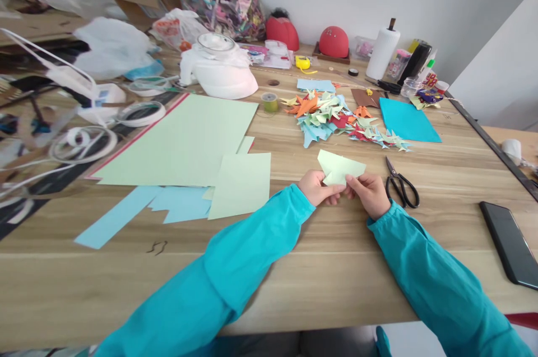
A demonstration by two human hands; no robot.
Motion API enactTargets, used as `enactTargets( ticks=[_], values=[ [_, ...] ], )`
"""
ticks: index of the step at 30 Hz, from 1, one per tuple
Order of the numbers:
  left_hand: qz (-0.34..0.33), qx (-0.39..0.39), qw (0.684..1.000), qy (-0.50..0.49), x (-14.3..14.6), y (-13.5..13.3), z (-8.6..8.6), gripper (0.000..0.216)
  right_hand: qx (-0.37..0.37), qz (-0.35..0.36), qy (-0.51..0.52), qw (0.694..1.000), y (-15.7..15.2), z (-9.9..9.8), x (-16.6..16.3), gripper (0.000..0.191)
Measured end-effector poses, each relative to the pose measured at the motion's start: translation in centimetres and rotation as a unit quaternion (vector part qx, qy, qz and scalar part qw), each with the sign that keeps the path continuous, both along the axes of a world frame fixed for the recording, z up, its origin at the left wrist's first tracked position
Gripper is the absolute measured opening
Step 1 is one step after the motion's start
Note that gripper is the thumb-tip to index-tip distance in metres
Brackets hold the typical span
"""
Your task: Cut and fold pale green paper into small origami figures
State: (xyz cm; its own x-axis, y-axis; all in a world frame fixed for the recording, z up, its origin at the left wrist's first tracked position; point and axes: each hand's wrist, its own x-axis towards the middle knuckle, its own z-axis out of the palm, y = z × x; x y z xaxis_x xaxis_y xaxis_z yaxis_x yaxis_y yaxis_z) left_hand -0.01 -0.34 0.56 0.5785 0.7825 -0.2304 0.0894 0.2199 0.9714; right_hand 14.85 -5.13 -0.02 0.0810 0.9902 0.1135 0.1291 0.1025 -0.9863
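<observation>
A small folded piece of pale green paper point(339, 167) is held just above the wooden table point(294, 267). My left hand point(318, 188) pinches its lower left edge, fingers closed. From the other side, my right hand point(370, 193) grips its lower right edge, fingers closed too. Both arms wear teal sleeves. Black scissors point(401, 184) lie just right of my right hand. A pile of folded paper figures point(336, 117) in green, blue, orange and red lies beyond the hands.
Large pale green sheets point(185, 141) and blue offcuts point(138, 211) lie at left. A blue sheet point(407, 120) lies at back right, a black phone point(510, 242) near the right edge. Tape rolls point(84, 143), bags, a paper towel roll point(382, 53) and clutter fill the back.
</observation>
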Motion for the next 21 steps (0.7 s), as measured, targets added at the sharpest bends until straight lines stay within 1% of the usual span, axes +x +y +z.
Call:
enactTargets(
  ticks=[8,13,21],
  values=[
    [-0.013,0.0,1.0,-0.029,-0.12,0.11,-0.12,0.034,0.001,0.006,0.01,1.0,-0.02,-0.07,-0.02,0.037],
    [-0.019,0.006,0.999,-0.032,-0.15,0.08,-0.06,0.034,-0.001,0.008,0.027,1.0,0.02,-0.19,0.04,0.036],
    [-0.021,-0.007,0.999,-0.036,-0.09,0.25,-0.48,0.031,0.005,0.01,0.019,1.0,0.02,-0.22,0.09,0.035]
  ],
)
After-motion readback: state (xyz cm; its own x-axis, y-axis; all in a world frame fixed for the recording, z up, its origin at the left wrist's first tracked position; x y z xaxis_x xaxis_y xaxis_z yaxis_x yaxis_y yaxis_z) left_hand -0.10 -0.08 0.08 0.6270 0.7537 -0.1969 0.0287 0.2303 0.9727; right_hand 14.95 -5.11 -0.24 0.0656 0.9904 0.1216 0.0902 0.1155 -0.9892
